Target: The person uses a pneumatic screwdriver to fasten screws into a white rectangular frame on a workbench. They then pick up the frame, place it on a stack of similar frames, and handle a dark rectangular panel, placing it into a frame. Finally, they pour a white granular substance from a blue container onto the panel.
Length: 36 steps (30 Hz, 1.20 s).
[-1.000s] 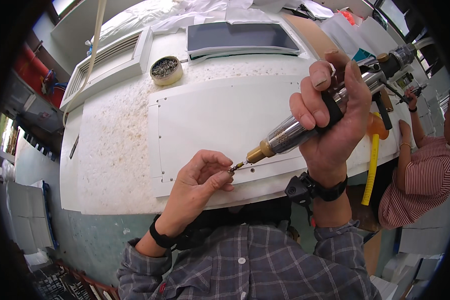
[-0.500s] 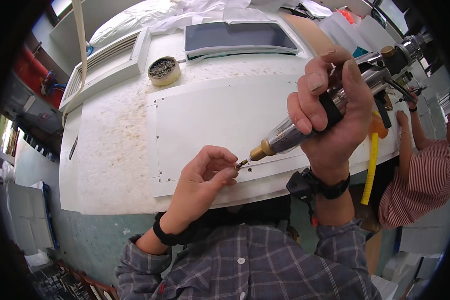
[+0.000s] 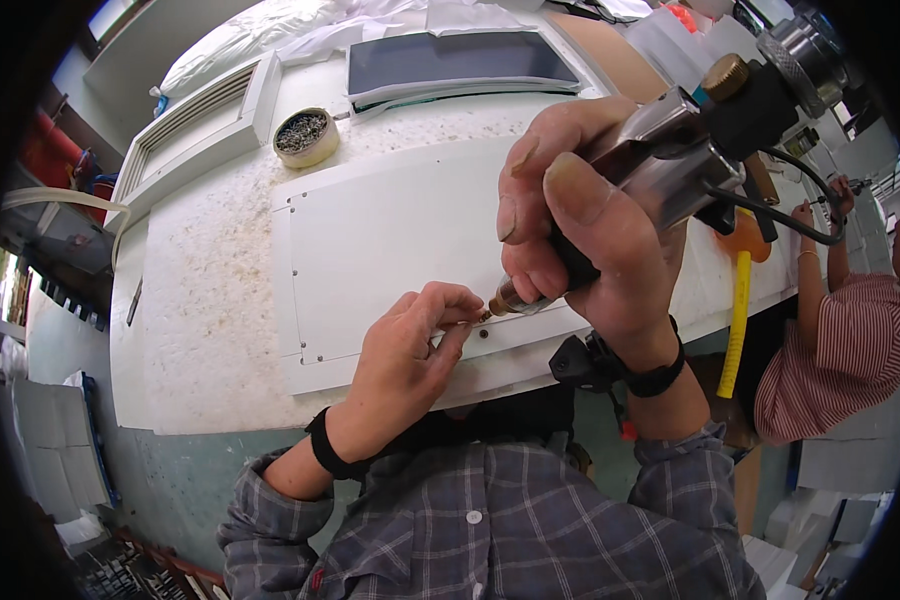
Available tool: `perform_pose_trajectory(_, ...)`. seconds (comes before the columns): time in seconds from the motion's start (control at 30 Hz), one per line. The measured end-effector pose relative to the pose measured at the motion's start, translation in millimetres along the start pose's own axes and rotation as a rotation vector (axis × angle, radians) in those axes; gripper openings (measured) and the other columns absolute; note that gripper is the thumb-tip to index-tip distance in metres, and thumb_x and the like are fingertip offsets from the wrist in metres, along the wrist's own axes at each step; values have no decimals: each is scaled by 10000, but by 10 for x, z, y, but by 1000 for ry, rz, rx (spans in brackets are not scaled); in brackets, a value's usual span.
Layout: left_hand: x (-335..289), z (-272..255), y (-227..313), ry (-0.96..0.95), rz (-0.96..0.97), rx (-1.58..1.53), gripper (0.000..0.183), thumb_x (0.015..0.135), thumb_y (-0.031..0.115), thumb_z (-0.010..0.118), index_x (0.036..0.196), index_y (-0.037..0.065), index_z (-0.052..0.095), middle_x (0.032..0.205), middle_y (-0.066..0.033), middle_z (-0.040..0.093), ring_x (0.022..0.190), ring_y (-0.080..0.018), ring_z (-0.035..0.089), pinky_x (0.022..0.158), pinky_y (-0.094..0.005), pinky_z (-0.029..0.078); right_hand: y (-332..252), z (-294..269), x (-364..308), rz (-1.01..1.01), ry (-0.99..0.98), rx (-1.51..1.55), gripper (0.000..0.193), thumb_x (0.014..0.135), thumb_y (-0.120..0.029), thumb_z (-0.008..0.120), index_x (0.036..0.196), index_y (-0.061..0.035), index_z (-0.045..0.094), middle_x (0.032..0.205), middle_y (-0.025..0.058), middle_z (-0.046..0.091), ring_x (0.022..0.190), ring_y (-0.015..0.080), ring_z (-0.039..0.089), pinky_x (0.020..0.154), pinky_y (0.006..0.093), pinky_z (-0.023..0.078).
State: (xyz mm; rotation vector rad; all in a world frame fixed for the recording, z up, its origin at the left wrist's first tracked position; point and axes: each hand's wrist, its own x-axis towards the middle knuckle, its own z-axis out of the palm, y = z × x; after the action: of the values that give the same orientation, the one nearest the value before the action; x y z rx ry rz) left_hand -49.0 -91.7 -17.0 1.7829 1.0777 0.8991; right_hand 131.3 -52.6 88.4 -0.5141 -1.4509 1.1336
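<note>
My right hand (image 3: 610, 230) is wrapped round a silver power screwdriver (image 3: 685, 185), held slanted with its brass-coloured nose (image 3: 505, 300) pointing down and left. Thumb and fingertips of my left hand (image 3: 410, 345) pinch at the driver's tip, near the front edge of a white panel (image 3: 390, 240). A small screw sits in that pinch, mostly hidden by the fingers. Just below the tip, a dark screw head or hole (image 3: 484, 334) shows in the panel. Several small screws (image 3: 294, 272) line the panel's left side.
A round tub (image 3: 315, 157) of loose screws stands beyond the panel. Farther back lie a white slatted frame (image 3: 190, 145) and a dark glass sheet (image 3: 460, 65). At right are a yellow-handled mallet (image 3: 738, 320) and another person in a striped top (image 3: 835, 360). A thin dark tool (image 3: 134, 300) lies left.
My right hand has moved left and lower, and the screwdriver's tip now meets the left fingertips at the panel. The left hand keeps its pinch. The whole view has shifted slightly.
</note>
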Motion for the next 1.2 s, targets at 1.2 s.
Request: perform_pose_trajectory(1.2,-302,-298,8,-145,329,1002,497,929,110,666,1405,31,546,1411,-173,604,1321,-354,569,1135,-516,411,185,-69,224,72,-13,148,228,1021,-253,582,988,-33,531,834,138,622,436,72,463,420,242,436)
